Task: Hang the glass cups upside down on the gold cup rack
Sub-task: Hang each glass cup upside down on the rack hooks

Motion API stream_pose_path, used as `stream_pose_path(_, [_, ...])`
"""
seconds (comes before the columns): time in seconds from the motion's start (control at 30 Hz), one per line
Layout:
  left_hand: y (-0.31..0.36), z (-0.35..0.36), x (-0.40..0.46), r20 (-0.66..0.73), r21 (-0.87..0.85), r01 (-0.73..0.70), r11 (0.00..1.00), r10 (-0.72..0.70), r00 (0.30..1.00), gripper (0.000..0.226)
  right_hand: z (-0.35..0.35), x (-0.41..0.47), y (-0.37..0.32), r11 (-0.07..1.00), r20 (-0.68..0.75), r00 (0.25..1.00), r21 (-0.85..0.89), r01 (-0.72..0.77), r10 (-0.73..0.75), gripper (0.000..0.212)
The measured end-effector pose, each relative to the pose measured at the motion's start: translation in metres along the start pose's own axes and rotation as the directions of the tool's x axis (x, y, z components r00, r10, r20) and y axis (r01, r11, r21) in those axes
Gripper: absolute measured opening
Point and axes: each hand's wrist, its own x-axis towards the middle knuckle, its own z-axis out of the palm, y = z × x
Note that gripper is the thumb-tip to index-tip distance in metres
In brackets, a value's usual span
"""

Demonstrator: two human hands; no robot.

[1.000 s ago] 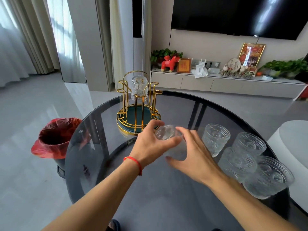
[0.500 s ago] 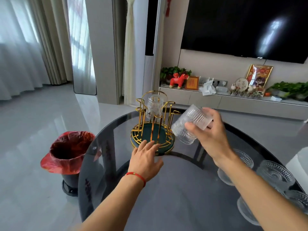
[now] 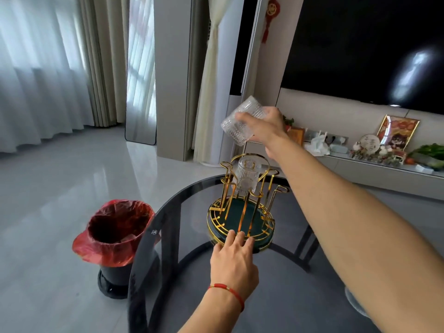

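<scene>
My right hand (image 3: 265, 127) has its fingers (image 3: 242, 117) wrapped around a ribbed glass cup (image 3: 239, 121), tilted with its mouth down and toward the left, held in the air above the gold cup rack (image 3: 241, 207) and clear of it. The palm covers the cup's right side, so I cannot see its base or how the thumb sits. My left hand (image 3: 233, 259) lies flat on the counter (image 3: 276, 296), fingers stretched out and holding nothing, their tips touching the near rim of the rack's round green base. Whether they press on it or only rest there I cannot tell.

One glass cup (image 3: 246, 179) already hangs upside down on a far peg of the rack, partly screened by the gold loop handle and the pegs in front of it. The near pegs are bare. My right forearm crosses the picture from the lower right and hides the counter behind it; a pale curved shape at the lower right edge is too blurred to name.

Off the counter's left edge stands a bin with a red liner (image 3: 115, 233) on the grey floor. Behind the rack a low cabinet (image 3: 384, 174) carries a picture frame, plants and small ornaments, below a dark television (image 3: 360, 44). Curtains (image 3: 48, 68) fill the left.
</scene>
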Motion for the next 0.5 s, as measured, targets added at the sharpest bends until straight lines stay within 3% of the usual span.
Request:
stream_pose_path(0.07, [0.0, 0.001, 0.001, 0.01, -0.005, 0.004, 1.0, -0.004, 1.0, 0.063, 0.011, 0.007, 0.006, 0.982, 0.062, 0.997, -0.186, -0.024, 0.036, 0.09])
stream_pose_path(0.13, [0.0, 0.001, 0.001, 0.02, -0.012, 0.012, 1.0, -0.012, 1.0, 0.063, 0.019, 0.012, 0.015, 0.942, 0.115, 0.993, -0.335, 0.019, 0.022, 0.105])
stream_pose_path(0.3, [0.003, -0.001, 0.001, 0.033, -0.012, 0.015, 1.0, -0.015, 0.999, 0.064, 0.027, 0.013, 0.033, 0.869, 0.193, 0.98, -0.493, 0.049, 0.054, 0.108])
stream_pose_path(0.5, [0.007, -0.005, 0.0, 0.057, -0.011, 0.032, 0.999, -0.031, 0.998, 0.062, 0.028, 0.012, 0.04, 0.751, 0.266, 0.961, -0.649, 0.118, 0.079, 0.089])
